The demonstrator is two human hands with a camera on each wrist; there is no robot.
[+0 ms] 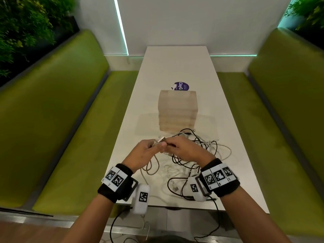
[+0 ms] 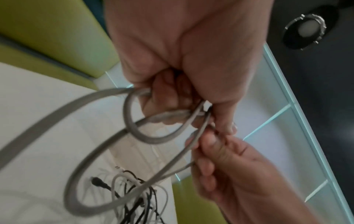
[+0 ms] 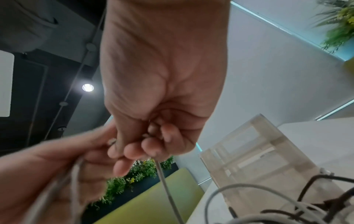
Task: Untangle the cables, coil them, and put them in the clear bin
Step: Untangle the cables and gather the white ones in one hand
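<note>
**Both hands on grey cable, coil step underway, bin still w/o cables**

Green benches (image 1: 57, 130) flank both sides; long white desk (image 1: 175, 67) runs away from the person down the middle.

Clear bin (image 1: 178, 113) stands mid-desk, straight ahead of the hands, beyond the tangle. Nothing visible inside it. Purple sticker (image 1: 181, 86) lies just behind it.

Cable tangle (image 1: 198, 155), black + white leads, sits on the desk between bin and near edge, mostly under and to the right of the right hand. Loose USB plug (image 1: 175, 186) lies at the near side of the pile.

Left hand (image 1: 145, 151) and right hand (image 1: 185, 149) meet above the desk, touching, just in front of the tangle. Left is clenched round the grey cable (image 2: 132, 121); the wrist view shows a couple of loops gathered at the fingers (image 2: 168, 97), and a metal plug end (image 1: 162, 139) sticks out above the fist toward the bin. Right pinches the same cable next to the left thumb, and a strand drops from it toward the desk.

Key relation: the free run of grey cable hangs down and back from the hands, toward the pile on the right side, so the right hand is the nearer one to feed slack. Whether the tail is fully clear of the tangle can't be told; it blurs into the pile. Judgement: early stage, first cable partly coiled, rest still knotted. Risk is the tail snagging and dragging other leads.
</note>
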